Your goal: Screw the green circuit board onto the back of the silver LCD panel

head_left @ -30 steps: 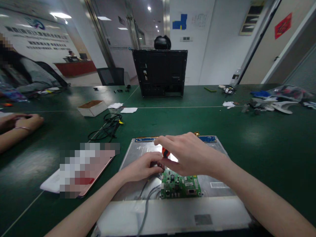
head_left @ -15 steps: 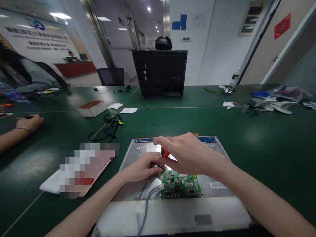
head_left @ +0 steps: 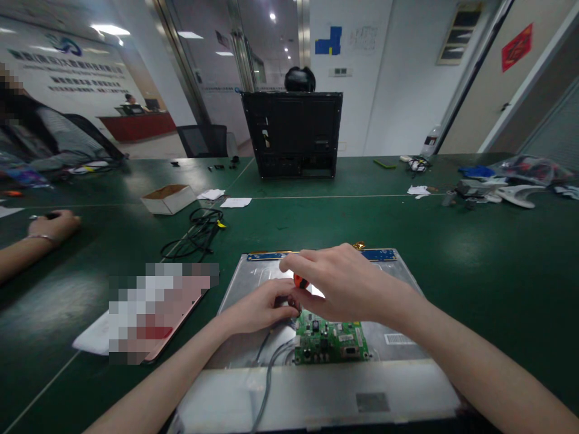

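Note:
A metal-backed display panel (head_left: 398, 283) lies flat on the green table in front of me, with a green circuit board (head_left: 330, 342) fixed near its front edge. My right hand (head_left: 348, 283) is closed round the red-and-black handle of a screwdriver (head_left: 300, 281), held upright over the board's far left corner. My left hand (head_left: 260, 307) rests on the panel just left of the board, fingers curled at the screwdriver's lower end; what they pinch is hidden. Grey cables (head_left: 269, 361) run from the board toward me.
A pixelated flat object (head_left: 154, 310) lies left of the panel. Behind it are a coiled black cable (head_left: 196, 232) and an open cardboard box (head_left: 168, 198). A black chassis (head_left: 294, 134) stands at the far middle. Another person's hand (head_left: 52, 226) rests at left. Clutter (head_left: 502, 190) lies far right.
My right hand has shifted slightly on the screwdriver handle, which sits a little lower. The other person's hand at left has drawn back a bit.

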Available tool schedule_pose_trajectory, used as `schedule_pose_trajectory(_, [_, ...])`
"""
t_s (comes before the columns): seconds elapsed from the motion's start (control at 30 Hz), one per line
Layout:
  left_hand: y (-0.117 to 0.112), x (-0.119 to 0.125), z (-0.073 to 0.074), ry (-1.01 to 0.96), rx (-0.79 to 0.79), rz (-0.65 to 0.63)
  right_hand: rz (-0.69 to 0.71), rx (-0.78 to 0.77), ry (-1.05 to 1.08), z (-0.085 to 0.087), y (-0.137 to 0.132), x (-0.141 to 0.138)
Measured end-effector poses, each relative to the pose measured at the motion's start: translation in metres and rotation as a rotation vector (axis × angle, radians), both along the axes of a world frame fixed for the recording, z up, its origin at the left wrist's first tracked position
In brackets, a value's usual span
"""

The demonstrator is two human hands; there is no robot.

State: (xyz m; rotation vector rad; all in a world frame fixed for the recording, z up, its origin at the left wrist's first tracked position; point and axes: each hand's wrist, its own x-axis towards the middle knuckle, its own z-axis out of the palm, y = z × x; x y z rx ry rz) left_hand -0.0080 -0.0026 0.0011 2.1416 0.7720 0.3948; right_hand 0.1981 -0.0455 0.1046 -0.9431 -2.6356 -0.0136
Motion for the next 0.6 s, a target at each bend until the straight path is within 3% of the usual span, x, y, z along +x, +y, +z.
schedule_pose_trajectory(0.6, [0.0036, -0.0004, 0.0044, -0.002, -0.009, -0.066, 0.020, -0.052, -0.003, 0.0048, -0.0010, 0.0023])
